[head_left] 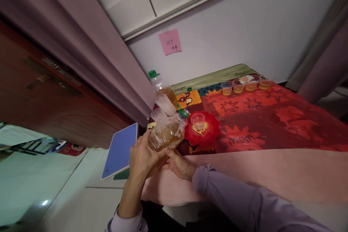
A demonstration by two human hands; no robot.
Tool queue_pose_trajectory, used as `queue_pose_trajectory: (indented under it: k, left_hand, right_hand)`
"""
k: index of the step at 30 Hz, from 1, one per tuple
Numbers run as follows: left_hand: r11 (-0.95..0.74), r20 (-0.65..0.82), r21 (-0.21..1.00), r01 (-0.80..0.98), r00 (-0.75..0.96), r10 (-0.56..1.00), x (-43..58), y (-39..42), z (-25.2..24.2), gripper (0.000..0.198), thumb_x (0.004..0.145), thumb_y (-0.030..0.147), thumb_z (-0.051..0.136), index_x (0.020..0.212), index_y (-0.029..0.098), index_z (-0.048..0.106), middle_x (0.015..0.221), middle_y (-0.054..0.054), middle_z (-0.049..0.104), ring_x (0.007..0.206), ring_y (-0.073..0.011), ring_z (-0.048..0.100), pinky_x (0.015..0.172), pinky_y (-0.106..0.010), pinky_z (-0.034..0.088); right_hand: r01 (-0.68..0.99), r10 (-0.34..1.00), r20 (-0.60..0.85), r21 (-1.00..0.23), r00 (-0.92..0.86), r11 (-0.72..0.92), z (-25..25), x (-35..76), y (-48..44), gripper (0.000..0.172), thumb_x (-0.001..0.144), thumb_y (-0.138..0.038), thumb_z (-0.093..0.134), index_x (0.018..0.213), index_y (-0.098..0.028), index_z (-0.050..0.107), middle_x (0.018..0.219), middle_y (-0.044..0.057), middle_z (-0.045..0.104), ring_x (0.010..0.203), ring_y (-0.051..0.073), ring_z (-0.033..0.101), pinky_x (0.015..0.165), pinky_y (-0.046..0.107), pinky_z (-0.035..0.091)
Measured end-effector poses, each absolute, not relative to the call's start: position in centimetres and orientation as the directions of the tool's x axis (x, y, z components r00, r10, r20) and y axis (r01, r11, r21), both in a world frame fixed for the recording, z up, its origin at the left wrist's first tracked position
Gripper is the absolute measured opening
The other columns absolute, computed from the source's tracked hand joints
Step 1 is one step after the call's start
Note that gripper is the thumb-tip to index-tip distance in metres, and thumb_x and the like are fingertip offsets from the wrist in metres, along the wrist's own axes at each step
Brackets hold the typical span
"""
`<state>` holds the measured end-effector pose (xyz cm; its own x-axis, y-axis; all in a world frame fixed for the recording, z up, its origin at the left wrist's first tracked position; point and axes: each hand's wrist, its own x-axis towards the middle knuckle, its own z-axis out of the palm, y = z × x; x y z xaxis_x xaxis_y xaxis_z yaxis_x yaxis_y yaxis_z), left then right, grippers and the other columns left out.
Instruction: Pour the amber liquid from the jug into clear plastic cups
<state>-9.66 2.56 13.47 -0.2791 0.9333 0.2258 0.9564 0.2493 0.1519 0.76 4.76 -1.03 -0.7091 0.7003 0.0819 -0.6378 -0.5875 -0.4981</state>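
Head view: left hand grasps a large clear bottle, its palm and fingers laid against the side; right hand, fingers curled, supports the lower part. The bottle is tilted between both hands, partly filled with amber liquid, its neck directed away and to the right. The mouth is just beside a clear cup on a red scalloped plate; whether that cup contains liquid, I cannot tell. Just beyond the grip I note stacked cups and, behind them, a standing bottle, capped in green, also containing amber liquid. Well apart to the right, four small cups form a row, each partly filled with amber liquid.
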Motion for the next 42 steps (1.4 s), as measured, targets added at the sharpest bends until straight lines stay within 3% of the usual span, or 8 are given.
queue_pose_trajectory:
  k: [13,21,42]
  left_hand:
    - [0.23,0.176,0.109,0.967,-0.246,0.953,-9.3,3.2,14.0,0.087,0.08,0.06,0.082,0.153,0.02,0.058,0.144,-0.021,0.072,0.132,-0.0439,0.069,0.11,-0.056,0.053]
    - [0.215,0.157,0.08,0.973,-0.225,0.962,-8.6,3.7,14.8,0.083,0.081,0.056,0.081,0.152,0.021,0.057,0.134,-0.019,0.076,0.123,-0.0424,0.073,0.104,-0.053,0.055]
    - [0.252,0.088,0.009,0.968,-0.252,0.964,-7.1,4.2,16.2,0.082,0.082,0.053,0.08,0.153,0.018,0.056,0.139,-0.021,0.073,0.128,-0.0437,0.071,0.105,-0.054,0.053]
  right_hand:
    - [-0.658,0.696,0.097,-0.44,-0.712,-0.611,-0.7,0.7,4.7,0.081,0.081,-0.075,0.086,0.144,-0.029,0.063,0.153,0.012,0.069,0.134,0.034,0.069,0.112,0.06,0.055]
    - [-0.677,0.71,0.09,-0.406,-0.698,-0.614,-0.4,0.7,4.8,0.08,0.08,-0.075,0.087,0.141,-0.029,0.064,0.152,0.012,0.07,0.132,0.034,0.07,0.11,0.062,0.057]
    - [-0.692,0.715,0.111,-0.388,-0.691,-0.609,-0.4,0.5,4.7,0.08,0.084,-0.078,0.081,0.144,-0.028,0.062,0.144,0.014,0.073,0.133,0.036,0.069,0.111,0.063,0.055]
